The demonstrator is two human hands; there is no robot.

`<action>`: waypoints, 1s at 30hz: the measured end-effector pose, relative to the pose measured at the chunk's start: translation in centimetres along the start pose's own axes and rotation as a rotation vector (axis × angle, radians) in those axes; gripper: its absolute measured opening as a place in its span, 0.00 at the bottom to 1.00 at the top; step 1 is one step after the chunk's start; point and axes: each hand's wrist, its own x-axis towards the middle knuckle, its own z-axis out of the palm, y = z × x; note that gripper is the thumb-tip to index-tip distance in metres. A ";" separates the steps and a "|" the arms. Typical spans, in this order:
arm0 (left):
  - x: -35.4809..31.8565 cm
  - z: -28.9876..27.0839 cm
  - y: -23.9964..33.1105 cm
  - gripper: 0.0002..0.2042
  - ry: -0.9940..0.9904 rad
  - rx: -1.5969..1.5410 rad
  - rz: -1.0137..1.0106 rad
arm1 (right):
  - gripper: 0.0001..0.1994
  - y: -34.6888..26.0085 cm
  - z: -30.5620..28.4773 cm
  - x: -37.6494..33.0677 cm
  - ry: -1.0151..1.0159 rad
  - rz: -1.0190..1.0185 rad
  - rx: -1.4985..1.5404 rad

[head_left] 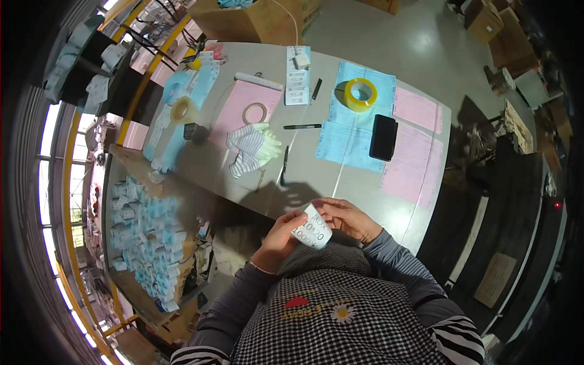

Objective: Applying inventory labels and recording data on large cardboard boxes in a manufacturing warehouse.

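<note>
A small white roll with dark handwriting on its curved side is held just off the table's near edge, in front of my apron. My left hand is closed around its left side, thumb near the top rim. At its upper right edge, my right hand has its fingers bent and pressed together against the roll. What lies under the right fingers is partly hidden. On the table beyond the hands are a black pen and a pair of striped, pale green gloves.
The grey table holds a yellow tape roll, a black phone, blue sheets, pink sheets, a black marker and a tan tape ring. Several blue-white rolls are piled at left.
</note>
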 end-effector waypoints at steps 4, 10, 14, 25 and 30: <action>-3.1 -0.6 0.4 0.12 -0.012 -0.091 0.083 | 0.25 3.0 1.0 1.4 0.033 0.153 0.120; -6.8 -4.6 1.7 0.14 -0.127 -0.032 0.228 | 0.21 1.4 8.7 0.8 -0.126 0.006 0.190; -9.4 -6.2 2.9 0.16 -0.113 -0.011 0.272 | 0.25 -0.1 12.0 2.4 -0.017 -0.216 0.185; -15.1 -7.3 4.3 0.18 -0.204 0.077 0.408 | 0.27 -1.4 17.8 4.2 0.218 -0.469 -0.101; -16.3 -8.6 4.1 0.15 -0.152 0.151 0.405 | 0.25 -1.1 18.0 4.5 0.331 -0.532 -0.105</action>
